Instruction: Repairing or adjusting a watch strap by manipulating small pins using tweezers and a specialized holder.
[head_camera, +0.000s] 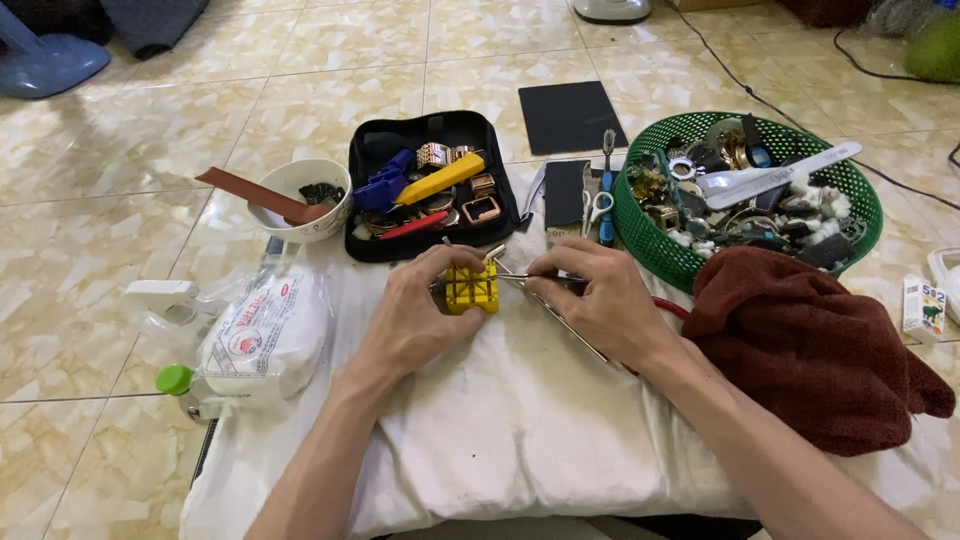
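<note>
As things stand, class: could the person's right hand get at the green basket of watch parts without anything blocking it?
Probably yes. The right hand holds a thin metal tool at the yellow block, and the green basket sits just beyond it on the same side, with only open white cloth between.

Bright, even daylight fills the scene; the glossy floor tiles (330, 60) show soft glare near the top, shadows under the hands stay faint, focus is sharp throughout, and the edges bow slightly
</note>
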